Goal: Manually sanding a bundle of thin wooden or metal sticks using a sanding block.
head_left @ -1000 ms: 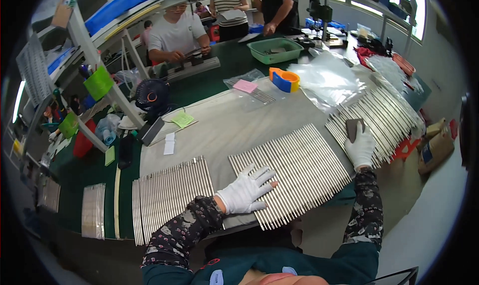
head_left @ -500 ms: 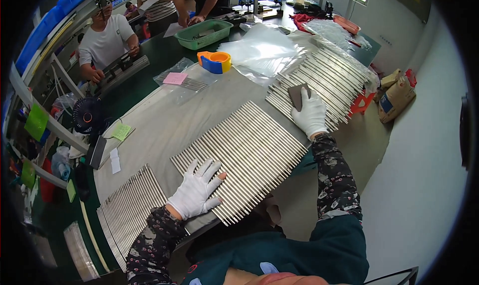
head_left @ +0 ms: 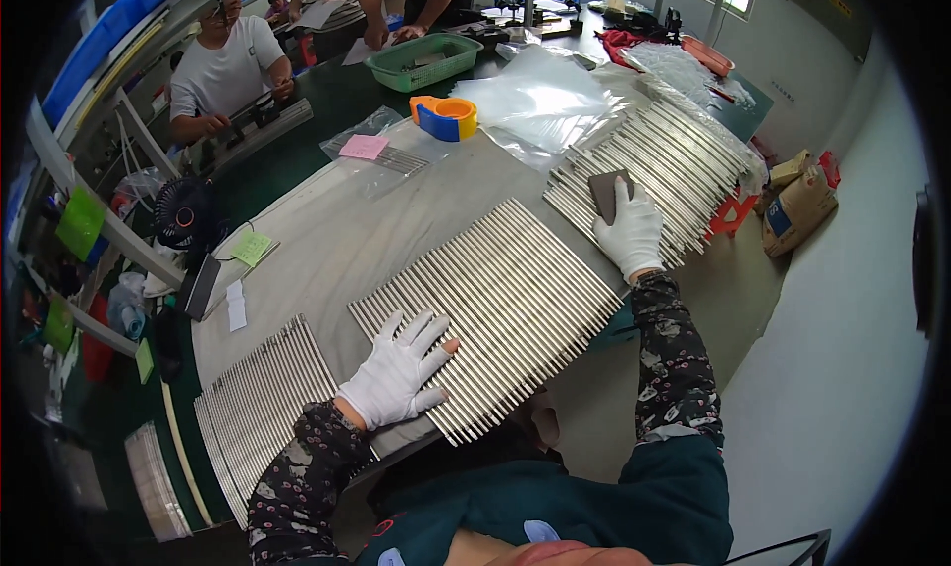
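Both arms reach forward from the body in dark patterned sleeves, and both hands wear white gloves. The left hand lies flat, palm down, fingers spread wide and thumb out to the side, with its forearm bent in close to the chest. The right arm stretches farther out, nearly straight, and the right hand rests palm down with fingers together, pointing away.
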